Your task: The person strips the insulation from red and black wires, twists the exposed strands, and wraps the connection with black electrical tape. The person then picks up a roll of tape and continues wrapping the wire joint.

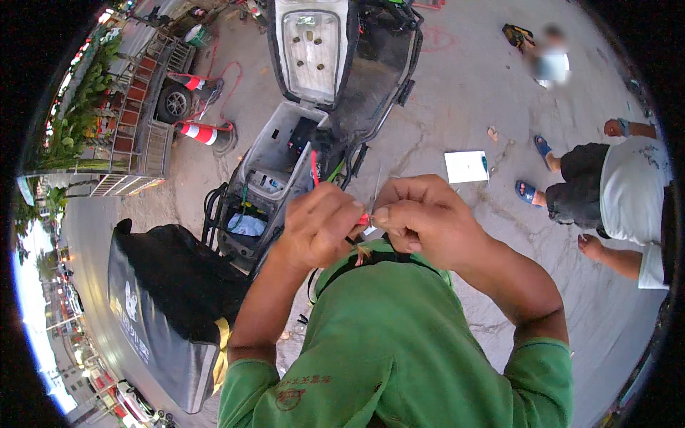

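A person in a green short-sleeved shirt (399,335) stands with both hands raised in front of the waist. The left hand (321,225) is curled tightly around a thin red flexible wire (315,170), and the right hand (432,221) pinches at its red tip between thumb and fingers; the very end is too small to make out. The wire also shows above the left knuckles, beside a grey plastic open compartment (262,153) of a two-wheeler. Lower in that vehicle's body sits a crumpled whitish bundle (246,224). To the left spreads a large black fabric cover (164,314). Beyond the compartment, a padded seat with a pale underside (311,64) is tipped up. On the pavement to the right lies a flat white rectangular object (466,166), near a bystander in blue sandals (631,189). Farther off, to the left, stand red-and-white traffic cones (198,133).
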